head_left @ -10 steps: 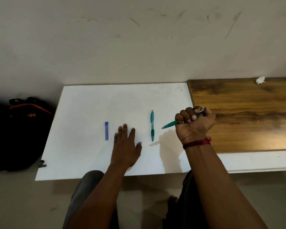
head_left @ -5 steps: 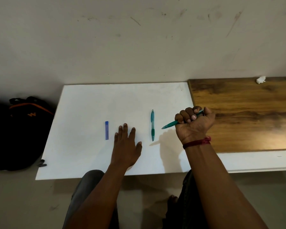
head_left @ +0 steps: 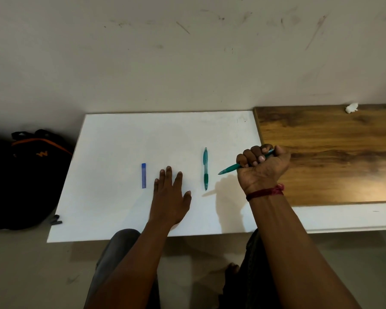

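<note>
On the white desk (head_left: 120,141) your left hand (head_left: 169,197) lies flat, fingers straight. Your right hand (head_left: 263,168) is curled in a fist round a green pen (head_left: 228,169), and its tip points left. I think you are getting it ready. Next, turn it and lay it beside the other pen (head_left: 205,168). A blue stick (head_left: 144,175) lies just left of your flat hand, out of the way.
</note>
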